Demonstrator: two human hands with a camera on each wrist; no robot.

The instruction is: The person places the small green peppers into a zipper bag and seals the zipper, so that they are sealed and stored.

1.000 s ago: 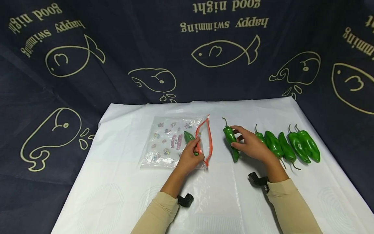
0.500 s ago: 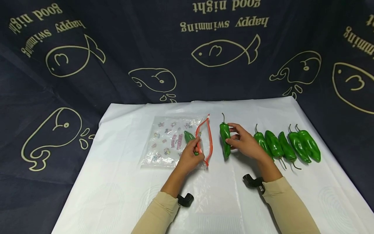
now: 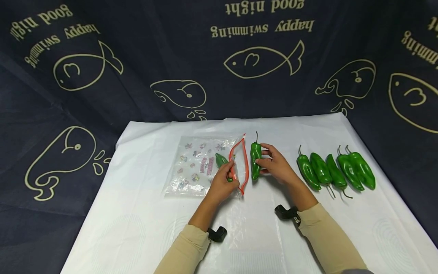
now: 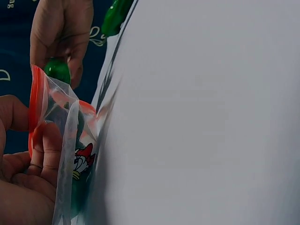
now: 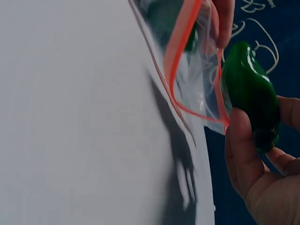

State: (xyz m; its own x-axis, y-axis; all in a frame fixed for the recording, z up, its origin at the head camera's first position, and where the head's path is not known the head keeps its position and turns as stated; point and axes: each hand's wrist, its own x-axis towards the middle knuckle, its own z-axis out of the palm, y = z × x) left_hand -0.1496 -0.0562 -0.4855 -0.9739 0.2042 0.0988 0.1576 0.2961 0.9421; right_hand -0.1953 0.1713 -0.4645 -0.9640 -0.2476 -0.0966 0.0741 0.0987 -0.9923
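A clear zip bag (image 3: 191, 182) with printed cartoon figures lies on the table, its red-edged mouth parted and facing right. My left hand (image 3: 222, 184) pinches the near red edge of that mouth, fingers partly inside, as the left wrist view shows. Inside the bag rests one green pepper (image 3: 221, 160), partly hidden by the hand. My right hand (image 3: 275, 163) grips another green pepper (image 5: 251, 86) between thumb and fingers, stem pointing away. This held pepper is just right of the bag's mouth, close to its red edge in the right wrist view.
Several more green peppers (image 3: 337, 173) lie in a row at the right of the white-covered table (image 3: 137, 236). A dark blue cloth (image 3: 191, 45) with fish drawings hangs behind and at the sides. Each wrist wears a black camera mount (image 3: 217, 234).
My right hand has carried its green pepper leftward from near the row to beside the bag's mouth, turning it more upright in view. The left hand and bag have stayed in place.
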